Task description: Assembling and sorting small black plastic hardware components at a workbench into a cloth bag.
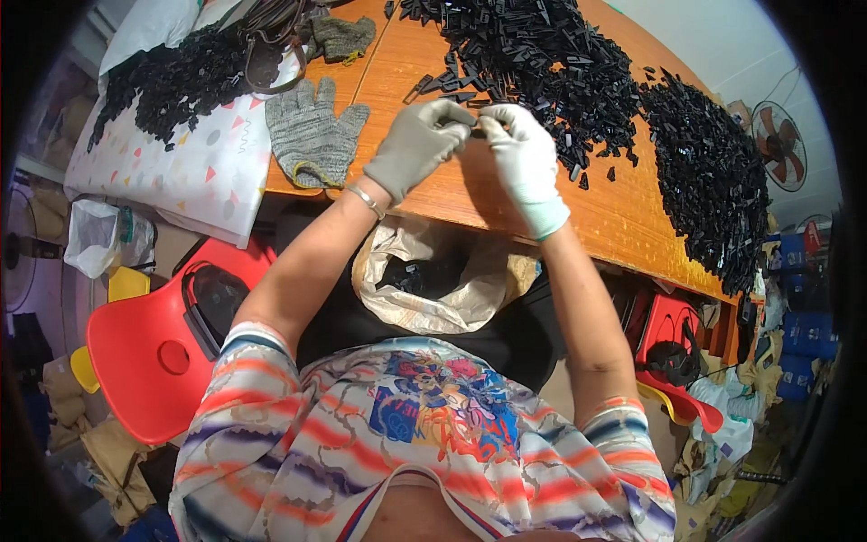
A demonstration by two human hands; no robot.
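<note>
Above the brown wooden table [452,191]: grey-gloved left hand [420,144], white-gloved right hand [521,154]. Both pinch a slim black piece [476,132] (half-hidden).

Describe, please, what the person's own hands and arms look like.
The left hand wears a grey glove and a silvery bracelet; the right hand wears a white glove with a pale green cuff. Short, multicoloured striped sleeves leave both forearms bare.

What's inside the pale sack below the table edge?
Inside the pale sack, a few glossy black pieces show in the opening. Deeper contents and the bottom can't be seen: shade and the sack's walls hide them.
</note>
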